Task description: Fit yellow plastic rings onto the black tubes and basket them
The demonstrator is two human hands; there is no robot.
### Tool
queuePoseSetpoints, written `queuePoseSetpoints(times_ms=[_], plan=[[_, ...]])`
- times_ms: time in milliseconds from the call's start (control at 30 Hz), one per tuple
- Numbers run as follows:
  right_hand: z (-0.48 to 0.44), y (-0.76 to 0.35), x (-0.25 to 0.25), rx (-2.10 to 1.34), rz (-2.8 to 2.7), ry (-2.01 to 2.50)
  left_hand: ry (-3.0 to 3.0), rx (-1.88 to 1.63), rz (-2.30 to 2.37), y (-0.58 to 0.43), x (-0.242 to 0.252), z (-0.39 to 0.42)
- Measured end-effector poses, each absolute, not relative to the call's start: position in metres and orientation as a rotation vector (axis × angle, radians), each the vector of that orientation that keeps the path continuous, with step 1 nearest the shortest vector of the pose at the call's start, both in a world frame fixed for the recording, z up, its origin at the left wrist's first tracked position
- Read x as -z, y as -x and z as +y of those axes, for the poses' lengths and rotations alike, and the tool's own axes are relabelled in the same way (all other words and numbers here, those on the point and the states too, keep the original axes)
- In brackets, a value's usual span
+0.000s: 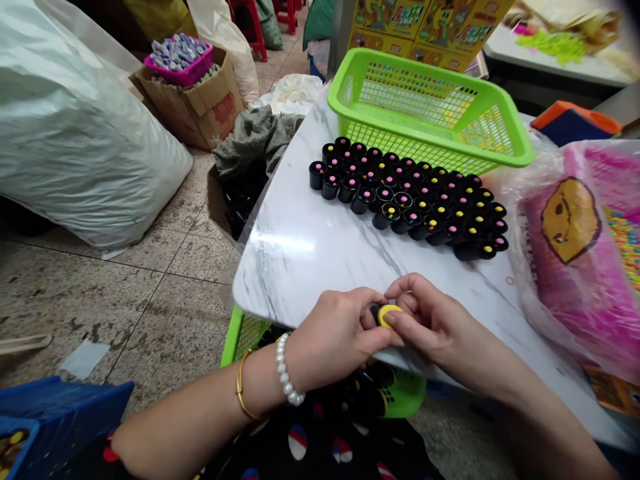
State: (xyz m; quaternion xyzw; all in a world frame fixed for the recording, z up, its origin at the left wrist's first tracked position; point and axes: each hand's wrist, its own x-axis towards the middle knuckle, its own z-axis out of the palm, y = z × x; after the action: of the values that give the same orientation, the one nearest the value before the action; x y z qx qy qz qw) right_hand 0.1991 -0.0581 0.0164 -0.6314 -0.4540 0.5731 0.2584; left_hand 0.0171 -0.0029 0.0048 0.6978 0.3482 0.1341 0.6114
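My left hand (345, 330) is closed around a small black cup (374, 312), most of it hidden by the fingers. A round yellow cap (388, 316) sits against the cup's end, pinched under the thumb of my right hand (430, 320). Both hands meet over the front edge of the marble-patterned table (285, 267). Beyond them stand several black cups (390, 213) in tight rows, each with pink or yellow pieces showing at its mouth.
A green basket (430, 143) stands behind the cups. To the right lies a pink bag (565, 267) in clear plastic, near colourful beads (625, 247). Another green basket (405, 397) sits below the table edge. On the floor at left are a white sack (85, 127) and a carton (200, 110).
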Motion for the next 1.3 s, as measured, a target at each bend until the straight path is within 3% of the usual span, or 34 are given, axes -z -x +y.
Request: queuePoseSetpoints(times_ms=[133,467,733,967,1200,1300], plan=[[-0.070,-0.193,-0.010,-1.603,-1.122,1.677,-1.578,-0.306,0.776,-0.017,-0.009,0.000],[-0.079,-0.178,0.005,-1.178,-1.096,1.676,-1.824,-0.456,0.730,-0.031,-0.008,-0.006],[-0.108,-0.211,-0.044,-1.435,-1.258,1.661,-1.869,-0.504,0.828,-0.027,-0.003,-0.008],[-0.176,-0.282,-0.072,-0.967,-1.030,2.003,-2.505,-0.827,0.658,-0.038,0.001,-0.023],[-0.184,-0.307,-0.089,-0.797,-1.091,2.083,-2.787,-0.563,0.478,-0.054,0.011,-0.023],[-0.135,-0.343,-0.115,-0.507,-1.200,2.169,-2.640,-0.432,0.463,-0.048,0.004,-0.021]])
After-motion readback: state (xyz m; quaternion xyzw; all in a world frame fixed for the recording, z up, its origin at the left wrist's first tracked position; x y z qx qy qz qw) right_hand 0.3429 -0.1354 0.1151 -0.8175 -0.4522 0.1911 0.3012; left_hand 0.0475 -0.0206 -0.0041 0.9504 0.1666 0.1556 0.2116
